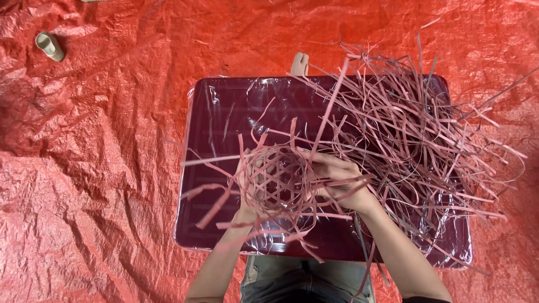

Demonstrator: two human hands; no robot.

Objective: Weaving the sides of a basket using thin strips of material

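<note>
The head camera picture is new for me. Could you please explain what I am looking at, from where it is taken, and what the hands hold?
There is no machine here. A person works with two bare hands, and the one camera sits on the person's head, looking straight down. That is why you see the forearms coming in from the bottom edge.

Below lies a crinkled red plastic sheet. On it stands a low dark board wrapped in clear film, used as a work surface. On its right side lies a loose pile of thin flat strips.

Both hands hold a small, half-woven round basket with an open star-like weave. The left hand supports it from the left and is mostly hidden behind it. The right hand grips its right edge among loose strip ends.

A small pale roll lies at top left.
</note>
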